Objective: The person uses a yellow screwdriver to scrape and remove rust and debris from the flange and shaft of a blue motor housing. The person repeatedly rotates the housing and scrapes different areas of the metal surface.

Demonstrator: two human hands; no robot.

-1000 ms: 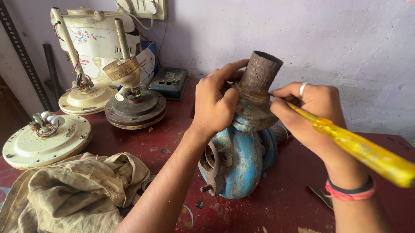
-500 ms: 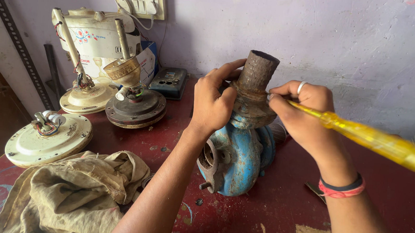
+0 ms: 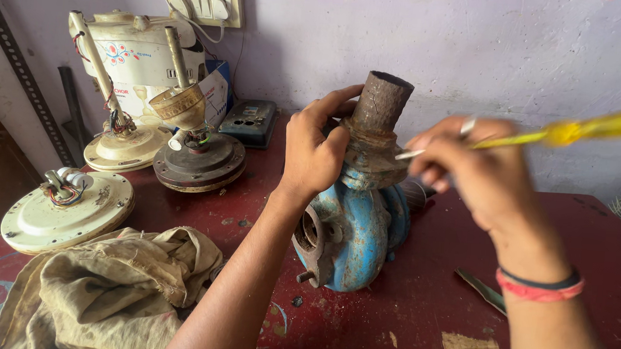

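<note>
A blue pump body point(image 3: 356, 235) topped by a rusty pipe point(image 3: 379, 107) stands on a red desk point(image 3: 424, 311). The left hand point(image 3: 315, 150) wraps its grip around the pipe's flange. The right hand point(image 3: 468, 173), blurred, closes its grip on a yellow-handled screwdriver point(image 3: 579, 130), tip near the flange. A crumpled cloth point(image 3: 102, 291) lies at left.

Left hand point(image 3: 315, 150) grips the rusty iron pipe stub point(image 3: 379, 110) atop the blue cast-metal pump housing point(image 3: 361, 235), standing on the dark red counter point(image 3: 424, 311). Right hand point(image 3: 472, 170), motion-blurred, holds a yellow-handled screwdriver point(image 3: 586, 129), tip near the flange. Crumpled beige cloth point(image 3: 102, 291) lies front left.
</note>
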